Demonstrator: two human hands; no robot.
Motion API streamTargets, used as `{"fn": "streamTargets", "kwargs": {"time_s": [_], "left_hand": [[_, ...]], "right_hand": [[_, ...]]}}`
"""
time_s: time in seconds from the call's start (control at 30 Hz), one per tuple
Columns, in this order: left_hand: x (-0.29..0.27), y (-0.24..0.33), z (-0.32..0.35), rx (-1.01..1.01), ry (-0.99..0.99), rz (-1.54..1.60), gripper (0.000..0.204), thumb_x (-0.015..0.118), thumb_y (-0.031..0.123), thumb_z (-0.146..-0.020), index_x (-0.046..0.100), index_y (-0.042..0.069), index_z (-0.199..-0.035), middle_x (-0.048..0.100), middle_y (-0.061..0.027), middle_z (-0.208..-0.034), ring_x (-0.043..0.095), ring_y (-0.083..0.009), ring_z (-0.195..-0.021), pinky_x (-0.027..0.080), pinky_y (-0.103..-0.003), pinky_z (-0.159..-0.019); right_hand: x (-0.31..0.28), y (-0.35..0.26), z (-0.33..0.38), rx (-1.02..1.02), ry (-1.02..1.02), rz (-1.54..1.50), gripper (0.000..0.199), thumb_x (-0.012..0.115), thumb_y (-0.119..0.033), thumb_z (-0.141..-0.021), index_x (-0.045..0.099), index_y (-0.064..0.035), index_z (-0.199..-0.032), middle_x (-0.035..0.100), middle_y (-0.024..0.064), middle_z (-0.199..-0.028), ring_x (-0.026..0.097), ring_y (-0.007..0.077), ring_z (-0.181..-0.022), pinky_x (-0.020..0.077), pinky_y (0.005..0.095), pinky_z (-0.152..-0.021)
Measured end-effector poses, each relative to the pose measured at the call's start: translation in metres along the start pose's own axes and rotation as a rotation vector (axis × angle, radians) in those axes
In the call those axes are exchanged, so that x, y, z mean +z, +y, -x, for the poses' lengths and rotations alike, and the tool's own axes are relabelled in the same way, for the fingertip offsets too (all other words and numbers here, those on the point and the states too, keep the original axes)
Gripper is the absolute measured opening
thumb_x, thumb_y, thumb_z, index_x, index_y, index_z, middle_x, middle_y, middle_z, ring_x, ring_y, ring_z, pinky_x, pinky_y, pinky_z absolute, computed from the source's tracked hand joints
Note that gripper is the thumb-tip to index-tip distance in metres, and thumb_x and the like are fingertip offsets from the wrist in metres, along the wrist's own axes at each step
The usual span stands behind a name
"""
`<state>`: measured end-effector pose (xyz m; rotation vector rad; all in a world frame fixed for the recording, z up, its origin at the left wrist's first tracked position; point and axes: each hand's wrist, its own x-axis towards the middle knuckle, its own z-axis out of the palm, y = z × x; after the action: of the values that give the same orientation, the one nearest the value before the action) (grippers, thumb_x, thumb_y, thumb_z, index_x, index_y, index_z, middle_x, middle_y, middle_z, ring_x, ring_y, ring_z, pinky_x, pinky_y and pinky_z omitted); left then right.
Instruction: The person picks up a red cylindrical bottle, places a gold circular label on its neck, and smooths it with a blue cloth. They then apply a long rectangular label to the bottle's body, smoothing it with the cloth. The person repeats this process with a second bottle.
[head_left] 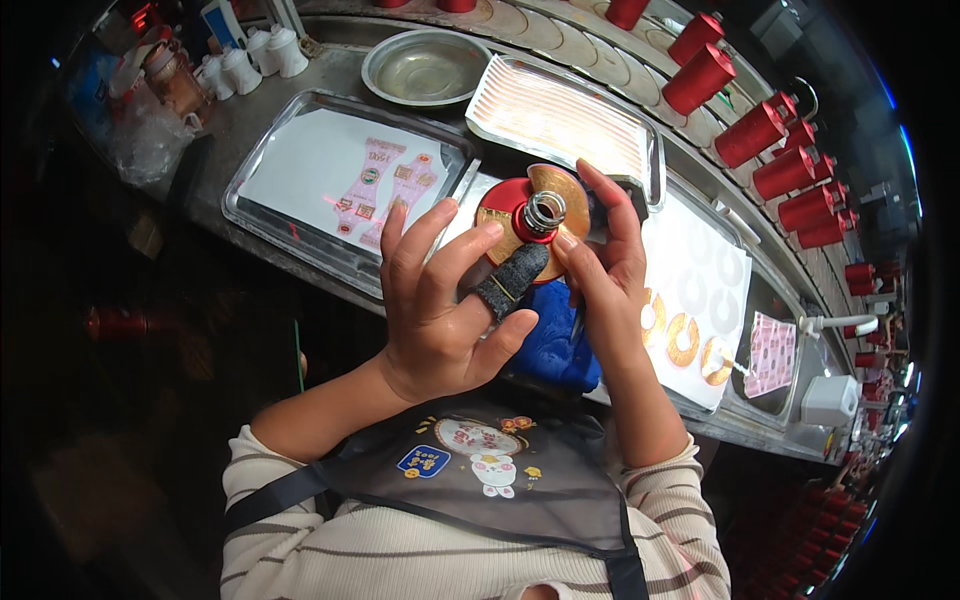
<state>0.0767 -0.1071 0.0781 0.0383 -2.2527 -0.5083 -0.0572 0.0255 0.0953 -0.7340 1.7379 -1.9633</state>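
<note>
A red bottle (pixel 510 190) is seen from above in front of me, its bare neck (pixel 545 211) showing metallic threads. A gold curved label (pixel 570 193) lies round its shoulder. My right hand (pixel 612 262) holds the bottle from the right, thumb on the label beside the neck, fingers raised behind it. My left hand (pixel 440 305) has its fingers spread. Its middle fingertip touches the label's left part, and a finger in a dark grey cover (pixel 515 280) presses near the neck. A crumpled blue cloth (pixel 550 338) lies under the bottle. The bottle's lower body is hidden.
To the left, a metal tray (pixel 250 215) bears white backing and pink printed labels. A round metal basin (pixel 425 68) and a shiny tray (pixel 568 112) stand behind. Gold ring-shaped labels (pixel 683 340) lie on a white sheet at right. Red bottles (pixel 750 133) line a curved conveyor beyond.
</note>
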Motion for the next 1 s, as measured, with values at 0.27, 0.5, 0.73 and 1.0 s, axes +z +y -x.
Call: {"fn": "streamTargets", "kwargs": {"time_s": [0.27,0.5,0.73,1.0], "left_hand": [[0.019,0.017,-0.005,0.009,0.01,-0.088,0.017,0.078,0.02,-0.078,0.076,0.005,-0.084,0.046,-0.0142,-0.143,0.03,-0.0394,-0.14,0.016,-0.062,-0.115],[0.024,0.003,0.0,-0.24,0.018,0.228,0.085,0.091,0.018,-0.069,0.048,-0.002,-0.139,0.032,-0.0246,-0.147,0.035,-0.0411,-0.138,0.034,-0.047,-0.114],[0.024,-0.031,-0.025,-0.553,-0.33,0.936,0.088,0.094,0.009,-0.061,0.051,0.004,-0.138,0.054,-0.0096,-0.136,0.052,-0.0254,-0.131,0.042,-0.041,-0.111],[0.035,-0.038,-0.008,-0.489,-0.242,0.765,0.097,0.098,0.013,-0.054,0.05,0.006,-0.137,0.047,-0.0095,-0.141,0.048,-0.0235,-0.133,0.039,-0.039,-0.113]], "right_hand": [[-0.012,0.009,-0.018,-0.056,-0.034,0.032,0.049,0.066,0.0,-0.092,0.053,0.0004,-0.139,0.06,0.0073,-0.132,0.061,0.0118,-0.114,0.0519,0.0241,-0.093],[-0.022,0.017,-0.012,-0.143,-0.125,0.049,0.053,0.073,-0.01,-0.091,0.053,-0.001,-0.139,0.061,0.0079,-0.135,0.065,0.0099,-0.106,0.0551,0.0213,-0.08],[-0.018,0.019,-0.02,-0.188,-0.129,-0.079,0.052,0.07,-0.005,-0.087,0.058,-0.0034,-0.137,0.065,0.0025,-0.12,0.053,-0.0029,-0.071,0.0434,0.0154,-0.06],[-0.009,0.003,-0.003,-0.052,-0.016,-0.099,0.061,0.076,-0.002,-0.085,0.054,-0.0051,-0.143,0.063,-0.0005,-0.123,0.053,-0.0032,-0.07,0.0421,0.014,-0.06]]}}
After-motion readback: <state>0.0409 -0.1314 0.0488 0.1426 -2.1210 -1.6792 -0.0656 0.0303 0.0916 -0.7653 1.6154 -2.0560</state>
